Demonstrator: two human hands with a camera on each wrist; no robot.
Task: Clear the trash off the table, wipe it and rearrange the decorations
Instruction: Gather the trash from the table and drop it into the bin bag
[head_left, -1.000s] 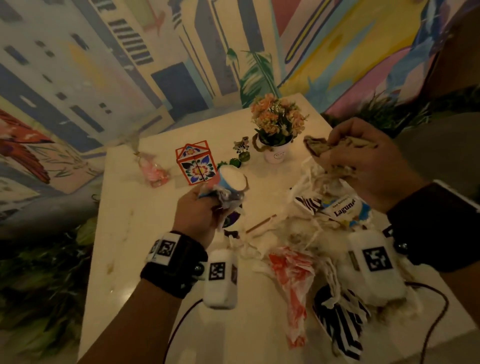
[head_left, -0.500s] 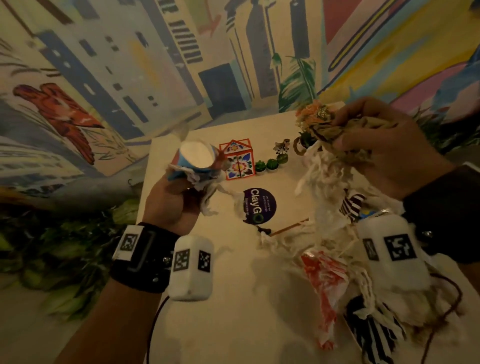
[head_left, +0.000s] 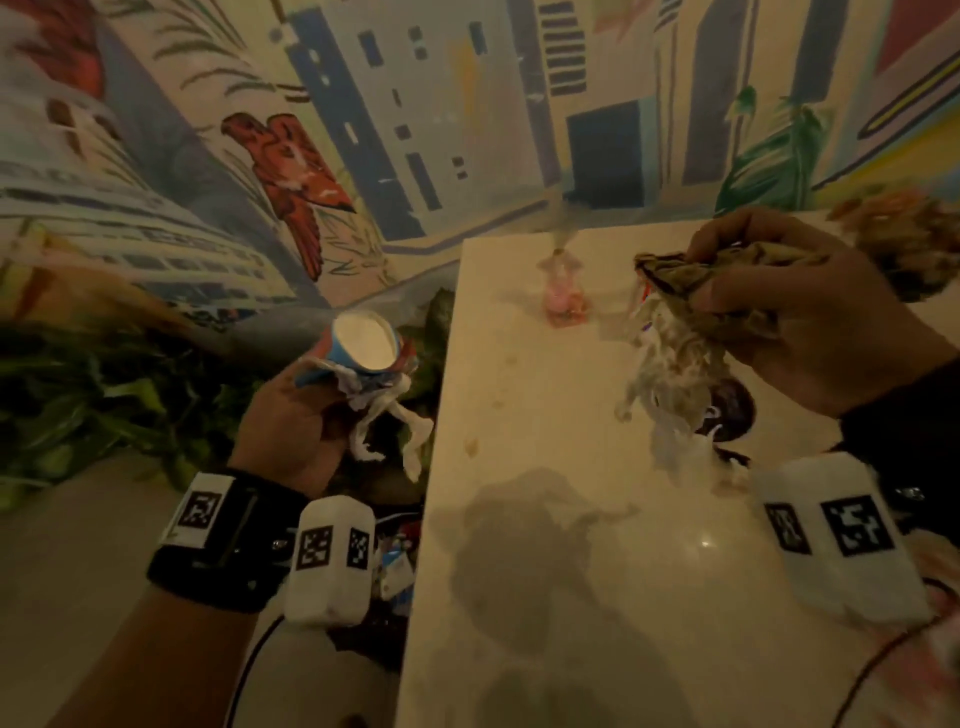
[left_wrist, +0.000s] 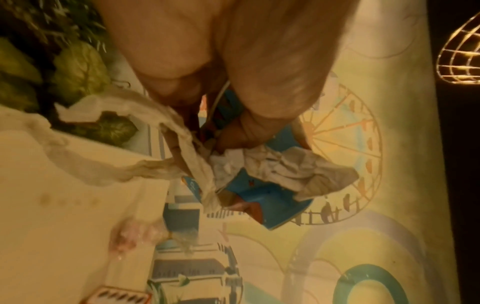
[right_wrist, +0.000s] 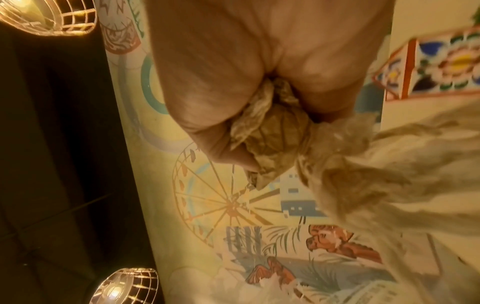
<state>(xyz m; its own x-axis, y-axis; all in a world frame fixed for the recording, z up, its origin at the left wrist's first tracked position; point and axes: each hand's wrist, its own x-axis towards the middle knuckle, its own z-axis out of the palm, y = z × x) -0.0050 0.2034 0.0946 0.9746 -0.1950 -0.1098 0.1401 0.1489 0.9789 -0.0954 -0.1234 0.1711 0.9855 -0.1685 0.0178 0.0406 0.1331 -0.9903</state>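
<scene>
My left hand grips a blue paper cup together with crumpled white tissue, held out past the table's left edge. The left wrist view shows the same cup and tissue under my curled fingers. Over the table, my right hand clutches a crumpled brown paper wad, and shredded white tissue hangs below it. In the right wrist view the brown wad sits in my fist and the tissue trails off to the right.
A pink plastic-wrapped item stands near the table's far left corner. A dark round sticker lies under the hanging tissue. Blurred orange flowers are at the far right. Green plants and a dark heap with trash lie below the table's left side.
My view has swung left. The left hand carried the cup and tissue from over the table out past its left edge. The right hand lifted its wad and tissue and moved left.
</scene>
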